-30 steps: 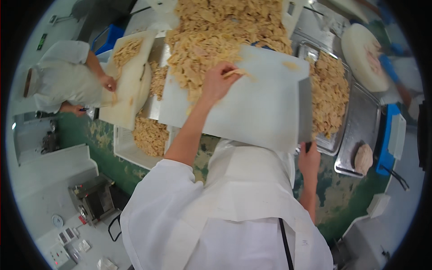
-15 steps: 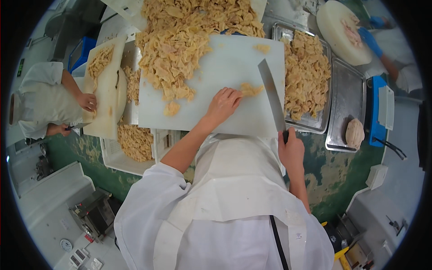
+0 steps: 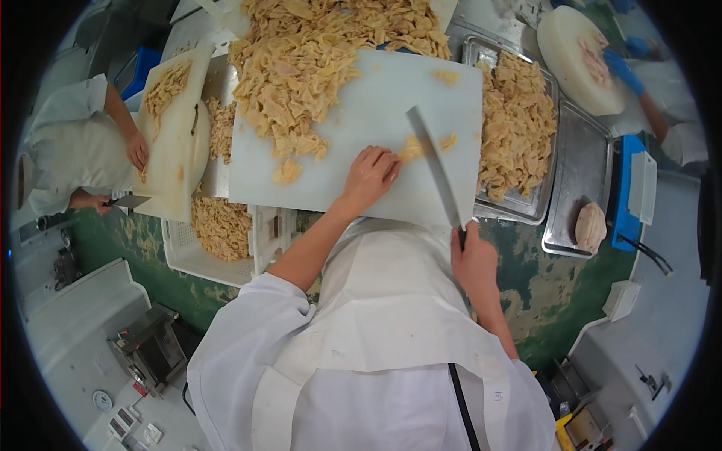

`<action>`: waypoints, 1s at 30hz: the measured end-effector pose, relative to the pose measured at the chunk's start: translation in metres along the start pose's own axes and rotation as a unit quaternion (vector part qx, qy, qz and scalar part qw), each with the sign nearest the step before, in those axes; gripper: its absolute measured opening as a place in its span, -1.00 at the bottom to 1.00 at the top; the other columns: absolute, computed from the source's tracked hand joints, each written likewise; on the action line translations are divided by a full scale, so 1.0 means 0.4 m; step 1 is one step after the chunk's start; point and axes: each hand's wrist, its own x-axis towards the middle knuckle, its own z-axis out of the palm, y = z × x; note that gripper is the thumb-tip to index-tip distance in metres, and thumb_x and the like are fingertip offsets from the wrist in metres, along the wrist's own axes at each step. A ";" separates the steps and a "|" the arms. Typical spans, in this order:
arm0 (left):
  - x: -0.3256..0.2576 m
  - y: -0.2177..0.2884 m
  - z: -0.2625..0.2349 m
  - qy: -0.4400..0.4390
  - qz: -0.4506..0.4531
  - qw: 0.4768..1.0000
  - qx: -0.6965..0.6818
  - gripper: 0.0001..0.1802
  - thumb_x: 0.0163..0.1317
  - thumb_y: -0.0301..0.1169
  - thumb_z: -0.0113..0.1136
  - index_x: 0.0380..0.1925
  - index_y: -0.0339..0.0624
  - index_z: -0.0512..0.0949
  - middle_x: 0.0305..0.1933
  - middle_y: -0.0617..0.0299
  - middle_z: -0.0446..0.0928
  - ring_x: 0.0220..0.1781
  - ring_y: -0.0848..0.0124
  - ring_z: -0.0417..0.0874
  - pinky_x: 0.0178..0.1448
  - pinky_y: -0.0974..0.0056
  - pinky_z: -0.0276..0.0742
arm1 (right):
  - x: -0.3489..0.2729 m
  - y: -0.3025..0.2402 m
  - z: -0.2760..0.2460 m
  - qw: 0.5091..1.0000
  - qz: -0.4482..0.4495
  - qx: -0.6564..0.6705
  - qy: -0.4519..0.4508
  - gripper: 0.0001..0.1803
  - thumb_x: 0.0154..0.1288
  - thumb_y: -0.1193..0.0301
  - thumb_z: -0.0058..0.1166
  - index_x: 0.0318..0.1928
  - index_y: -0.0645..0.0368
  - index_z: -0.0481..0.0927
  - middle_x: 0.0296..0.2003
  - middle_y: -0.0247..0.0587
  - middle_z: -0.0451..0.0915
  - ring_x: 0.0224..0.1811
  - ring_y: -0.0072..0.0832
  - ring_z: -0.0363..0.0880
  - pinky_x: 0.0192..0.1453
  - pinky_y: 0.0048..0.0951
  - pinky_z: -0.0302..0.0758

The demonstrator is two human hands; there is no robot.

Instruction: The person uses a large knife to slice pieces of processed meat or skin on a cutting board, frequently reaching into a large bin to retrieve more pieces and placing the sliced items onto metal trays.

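My right hand is wrapped round the handle of a long-bladed knife. Its blade slants over the white cutting board, across a strip of pale yellow skin-like meat. A small bit of the same meat shows just to the right of the blade. With fingers curled together, my left hand presses on the strip's left end. The fingertips partly hide that end. A large heap of such yellow pieces covers the board's far left and the area beyond.
Right of the board, a metal tray holds more yellow pieces; beside it, another tray carries a pale round lump. A white crate stands lower left. Co-workers work at boards on the left and far right.
The knife has moved left, from beside the strip to across it, and a small bit now shows right of the blade. My left hand stays on the strip. The left co-worker's knife shows more fully.
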 end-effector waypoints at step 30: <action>0.341 -0.394 -0.349 -0.004 -0.200 0.914 0.352 -0.64 0.11 -0.11 0.31 -0.19 -0.09 0.69 -0.47 0.14 0.67 -0.38 0.27 0.69 -0.01 0.02 0.48 | 0.043 0.077 0.004 0.994 0.097 0.007 0.055 -0.69 0.41 0.22 0.02 -0.21 0.27 0.41 -0.48 0.21 0.58 -0.33 0.24 0.55 -0.31 0.07 0.41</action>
